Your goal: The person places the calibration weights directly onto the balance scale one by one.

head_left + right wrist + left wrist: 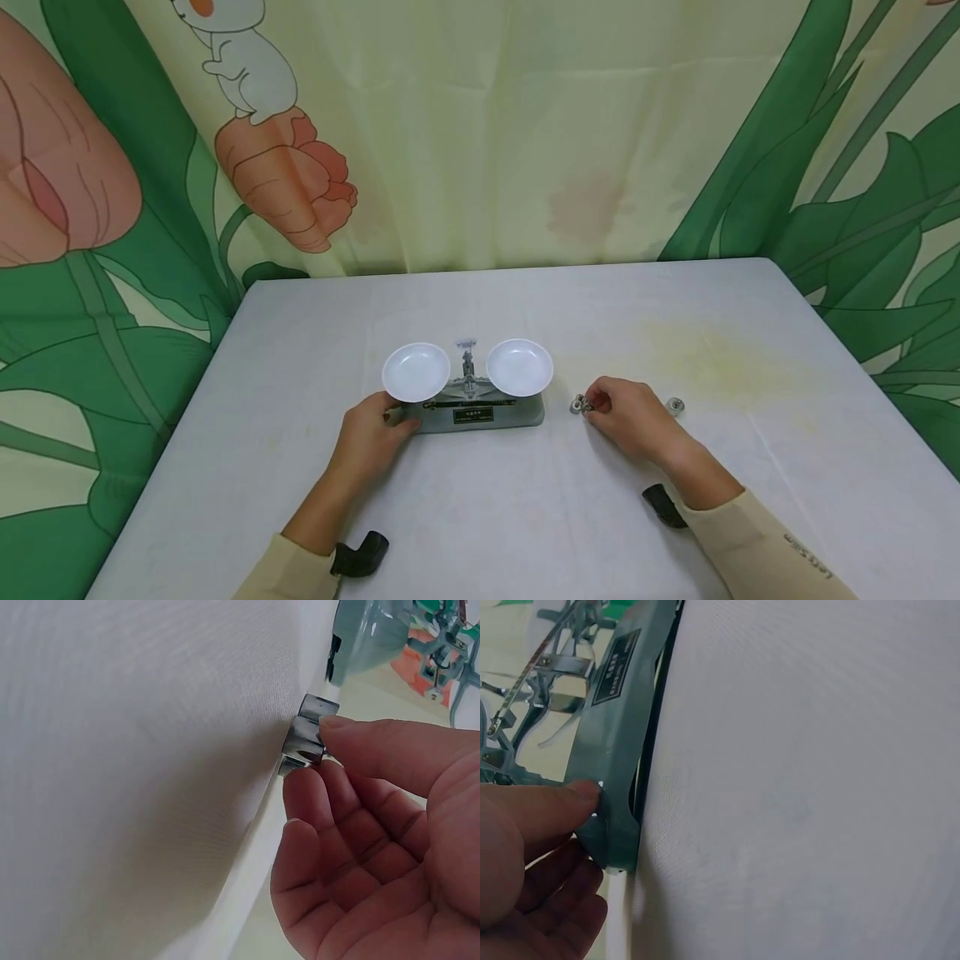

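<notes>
A grey-green balance scale with two white pans stands on the table. My left hand grips the left end of its base. In the left wrist view the thumb lies on the base's top edge, with the fingers curled behind the end. To the right of the scale, a little cluster of shiny metal weights stands on the table. My right hand pinches one metal weight between thumb and fingers, with other weights right beside it. Another weight stands just beyond the right hand.
The left pan and right pan stick up above the scale's base. A white cloth covers the table. Behind the far edge hangs a printed curtain. Black wrist straps show at both cuffs.
</notes>
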The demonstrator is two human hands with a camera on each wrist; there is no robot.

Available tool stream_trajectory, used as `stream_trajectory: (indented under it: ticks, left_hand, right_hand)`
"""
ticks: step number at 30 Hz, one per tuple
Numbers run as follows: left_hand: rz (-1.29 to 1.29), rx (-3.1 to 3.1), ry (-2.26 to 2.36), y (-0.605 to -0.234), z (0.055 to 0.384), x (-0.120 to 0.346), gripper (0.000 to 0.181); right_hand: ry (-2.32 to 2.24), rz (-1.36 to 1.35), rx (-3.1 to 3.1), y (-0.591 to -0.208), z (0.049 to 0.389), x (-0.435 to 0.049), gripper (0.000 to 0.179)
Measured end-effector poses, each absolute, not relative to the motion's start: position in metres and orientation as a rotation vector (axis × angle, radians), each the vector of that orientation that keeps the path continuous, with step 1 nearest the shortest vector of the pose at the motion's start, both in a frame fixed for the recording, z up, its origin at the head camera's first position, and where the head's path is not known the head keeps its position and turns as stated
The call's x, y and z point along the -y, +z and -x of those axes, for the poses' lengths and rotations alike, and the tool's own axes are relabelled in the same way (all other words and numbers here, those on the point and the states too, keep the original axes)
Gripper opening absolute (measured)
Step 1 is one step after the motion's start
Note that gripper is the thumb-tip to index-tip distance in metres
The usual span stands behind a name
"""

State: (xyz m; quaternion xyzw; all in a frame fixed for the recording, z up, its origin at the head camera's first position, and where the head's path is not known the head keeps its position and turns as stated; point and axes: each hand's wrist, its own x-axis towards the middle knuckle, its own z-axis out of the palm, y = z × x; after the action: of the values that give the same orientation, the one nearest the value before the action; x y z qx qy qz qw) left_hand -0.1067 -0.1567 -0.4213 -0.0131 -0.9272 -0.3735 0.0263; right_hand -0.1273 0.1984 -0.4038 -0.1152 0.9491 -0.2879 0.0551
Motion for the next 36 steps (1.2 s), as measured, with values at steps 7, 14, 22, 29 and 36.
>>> stream_trajectory:
  ticks: [7,14,22,29,36]
  left_hand:
    - [0.014,2.865,-1.123,-0.422,0.105,0.155,0.039]
    - [0.012,2.865,-1.119,-0.423,0.103,0.153,0.037]
    - [-0.014,2.860,-1.123,-0.423,0.102,0.154,0.035]
    - [-0.032,2.864,-1.133,-0.423,0.102,0.153,0.035]
    - [-0.035,2.866,-1.128,-0.423,0.102,0.154,0.035]
  right_hand:
    - [-0.868,0.348,-2.893,-0.402,0.126,-0.196,0.011]
    - [-0.821,0.343,-2.920,-0.401,0.126,-0.194,0.011]
    - [-0.766,0.292,-2.920,-0.402,0.124,-0.189,0.010]
    - [-0.802,0.313,-2.944,-0.400,0.122,-0.190,0.010]
    - [-0.919,0.375,-2.992,-0.388,0.119,-0.194,0.014]
